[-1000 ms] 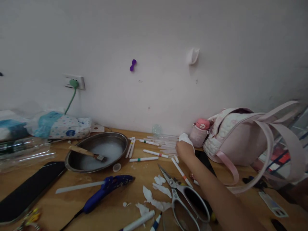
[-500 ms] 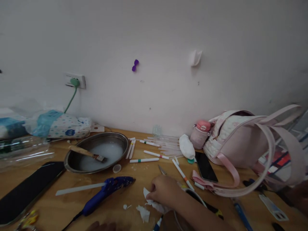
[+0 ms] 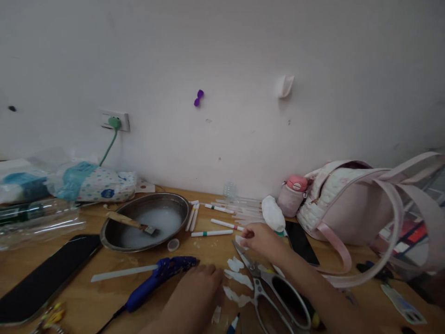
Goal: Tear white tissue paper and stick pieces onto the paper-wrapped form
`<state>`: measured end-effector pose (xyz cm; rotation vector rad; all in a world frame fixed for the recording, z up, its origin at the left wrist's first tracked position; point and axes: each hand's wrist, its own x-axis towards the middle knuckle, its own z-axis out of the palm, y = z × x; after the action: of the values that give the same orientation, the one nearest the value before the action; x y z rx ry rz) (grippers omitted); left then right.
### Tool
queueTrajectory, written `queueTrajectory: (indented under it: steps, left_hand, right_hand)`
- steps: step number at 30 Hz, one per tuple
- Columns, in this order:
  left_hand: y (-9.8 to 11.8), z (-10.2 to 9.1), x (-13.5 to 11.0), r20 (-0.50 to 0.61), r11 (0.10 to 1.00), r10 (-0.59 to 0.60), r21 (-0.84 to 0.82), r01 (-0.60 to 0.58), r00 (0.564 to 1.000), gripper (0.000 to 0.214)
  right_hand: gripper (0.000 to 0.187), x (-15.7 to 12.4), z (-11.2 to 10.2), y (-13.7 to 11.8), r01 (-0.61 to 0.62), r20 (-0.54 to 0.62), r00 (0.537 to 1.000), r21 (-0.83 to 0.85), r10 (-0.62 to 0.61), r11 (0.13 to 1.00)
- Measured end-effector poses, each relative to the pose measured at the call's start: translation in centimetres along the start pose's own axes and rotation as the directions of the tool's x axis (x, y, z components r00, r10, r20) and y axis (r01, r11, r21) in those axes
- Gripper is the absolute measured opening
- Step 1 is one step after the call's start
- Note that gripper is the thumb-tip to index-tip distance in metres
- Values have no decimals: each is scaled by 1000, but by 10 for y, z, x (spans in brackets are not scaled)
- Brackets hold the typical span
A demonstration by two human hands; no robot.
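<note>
My right hand reaches past the scissors, its thumb and fingers pinched at a small white tissue scrap. Beneath that forearm lie large metal scissors, blades apart and pointing away. My left hand is low over the table, back up, with fingers curled down; whatever is under the fingertips is hidden. Between the hands several torn white tissue pieces are scattered. Just left of my left hand is a blue glue gun with a translucent glue stick in its back.
A metal bowl of cloudy liquid holds a wooden-handled brush. White markers and clear sticks lie behind. At right are a pink bag, a pink bottle and a dark phone; a black tablet-like slab is left.
My right hand has moved away and slightly right, leaving the near tissue pieces and uncovering the scissors. My left hand has come up from the bottom edge beside the glue gun.
</note>
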<state>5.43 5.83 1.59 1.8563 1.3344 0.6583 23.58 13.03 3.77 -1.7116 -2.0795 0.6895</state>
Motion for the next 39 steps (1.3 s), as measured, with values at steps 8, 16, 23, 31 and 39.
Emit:
queueTrajectory:
  steps: [8,16,23,31,39]
  left_hand:
    - [-1,27,64,247,848,135,473,-241,960,34]
    - [-13,29,69,298,803,179,506,-314,938,36]
    - [-17,30,70,232,896,111,397,-198,966,28]
    - [-2,26,73,149,989,27,-148,-5,989,6]
    - [22,14,63,155,726,-60,-671,149,986,22]
  right_hand:
    - [9,-29,-7,30,-78,15,997,-139,81,987]
    - [10,-56,-16,36,-117,23,993,-61,118,991]
    - [14,-59,-16,45,-162,-13,986,193,168,968]
    - [29,-56,-9,38,-184,-21,955,740,295,647]
    - [21,-50,21,8,-98,67,975,985,211,143]
